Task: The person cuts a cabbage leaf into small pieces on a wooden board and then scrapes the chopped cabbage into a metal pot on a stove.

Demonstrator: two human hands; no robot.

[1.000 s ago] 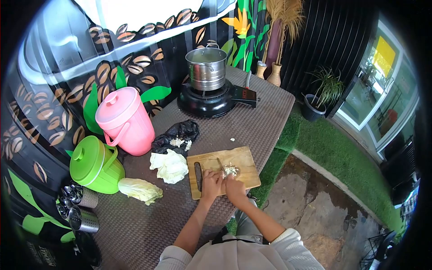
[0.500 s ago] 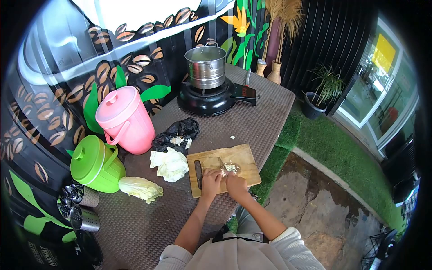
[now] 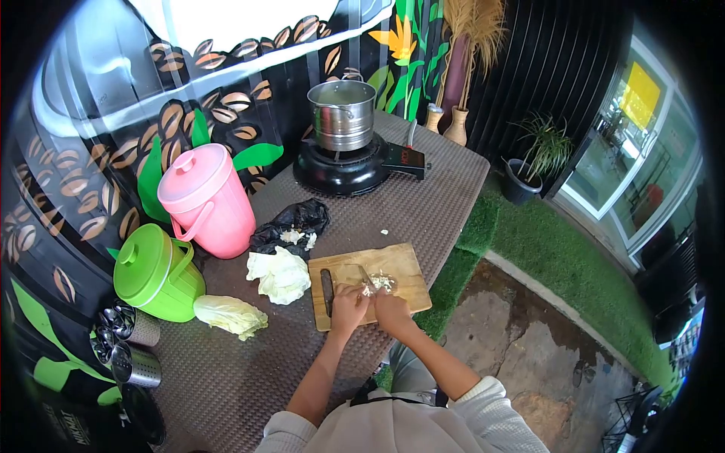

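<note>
A wooden cutting board [image 3: 411, 266] lies near the table's front edge, with finely chopped pale bits [image 3: 384, 282] in its middle. My right hand [image 3: 391, 312] is closed around the handle of a knife [image 3: 364, 273], whose blade points away over the board beside the bits. Just left of it, my left hand [image 3: 349, 305] has its fingers bent together close to the blade; what they press on is hidden. Left of the board are a head of cabbage [image 3: 278, 276] and a napa cabbage [image 3: 231, 315].
A steel pot [image 3: 343, 121] stands on a black portable stove [image 3: 340, 170] at the back. Pink [image 3: 211, 204] and green [image 3: 158, 279] lidded jugs line the wall side. A black plastic bag [image 3: 291, 223] with scraps lies behind the cabbage. Metal utensil holders [image 3: 136, 366] stand far left.
The view has shifted slightly, so everything sits a little further left. Both hands stay at the board with the knife, and the chopped bits look nearly the same.
</note>
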